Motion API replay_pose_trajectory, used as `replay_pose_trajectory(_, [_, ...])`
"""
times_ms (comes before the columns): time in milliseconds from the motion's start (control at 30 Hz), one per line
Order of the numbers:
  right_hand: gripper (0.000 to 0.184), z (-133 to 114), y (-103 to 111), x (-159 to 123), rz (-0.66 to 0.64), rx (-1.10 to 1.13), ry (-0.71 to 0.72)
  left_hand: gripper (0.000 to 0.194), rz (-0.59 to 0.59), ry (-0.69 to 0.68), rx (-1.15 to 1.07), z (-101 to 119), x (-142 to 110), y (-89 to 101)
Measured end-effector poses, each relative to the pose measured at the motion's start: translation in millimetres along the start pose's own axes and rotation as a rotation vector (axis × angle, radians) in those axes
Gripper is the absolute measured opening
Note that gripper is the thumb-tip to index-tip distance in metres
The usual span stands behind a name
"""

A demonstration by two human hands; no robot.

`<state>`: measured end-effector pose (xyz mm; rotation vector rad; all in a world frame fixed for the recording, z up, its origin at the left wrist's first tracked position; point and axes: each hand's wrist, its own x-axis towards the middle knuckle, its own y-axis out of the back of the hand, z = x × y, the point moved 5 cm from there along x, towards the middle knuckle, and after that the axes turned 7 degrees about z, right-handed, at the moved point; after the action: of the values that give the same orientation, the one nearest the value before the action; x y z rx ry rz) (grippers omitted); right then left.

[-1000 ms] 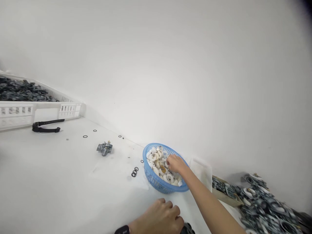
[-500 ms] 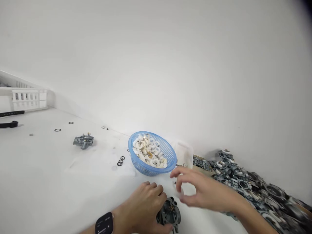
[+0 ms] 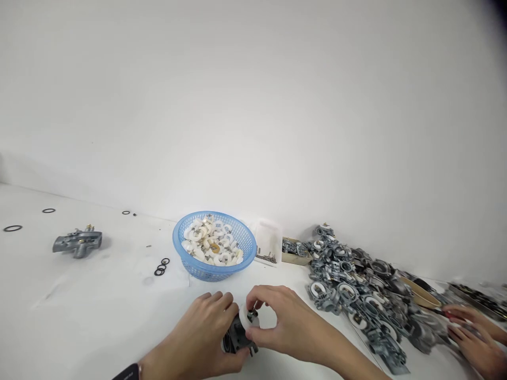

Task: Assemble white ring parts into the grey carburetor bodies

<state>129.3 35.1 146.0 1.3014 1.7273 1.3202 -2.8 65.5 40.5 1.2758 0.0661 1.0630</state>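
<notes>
My left hand point(image 3: 204, 332) is closed around a dark grey carburetor body point(image 3: 238, 335) low in the middle of the view; my fingers hide part of it. Pinched between the thumb and fingers of my right hand point(image 3: 283, 324) is a white ring-shaped carburetor float point(image 3: 244, 318) with a small metal fitting. The float is up against the carburetor's upper side; whether it is seated, I cannot tell. Just beyond my hands stands a blue basket point(image 3: 214, 272) holding many similar white floats.
Behind the basket's right side, a clear tray point(image 3: 271, 237) holds small pins. Carburetors point(image 3: 344, 269) are heaped on the right, beyond them a co-worker's hands point(image 3: 471, 338). A single carburetor point(image 3: 78, 241) and black O-rings point(image 3: 160, 268) lie left.
My right hand has come down and left, bringing the float against the carburetor. The left hand still holds the body. The view has swung right, showing more of the heap and a co-worker's hands.
</notes>
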Motion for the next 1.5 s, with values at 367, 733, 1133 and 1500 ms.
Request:
replay_pose_trajectory(367, [0.023,5.6,-22.0,4.9,0.053,-0.171,-0.034,0.021,-0.015,-0.016,0.004,2.2,-1.2,2.7])
replay_pose_trajectory(733, [0.016,6.7,-29.4,10.5,0.007,-0.201,-0.013,0.027,0.003,-0.015,0.011,-3.2,0.5,-0.5])
replay_pose_trajectory(1133, [0.016,12.3,-35.7,10.3,-0.025,-0.195,0.001,0.029,0.03,-0.024,0.01,-2.5,-0.1,1.6])
replay_pose_trajectory(1500, [0.018,12.1,-36.3,9.2,-0.056,-0.182,-0.022,0.031,0.025,-0.022,-0.001,-2.5,-1.6,2.4])
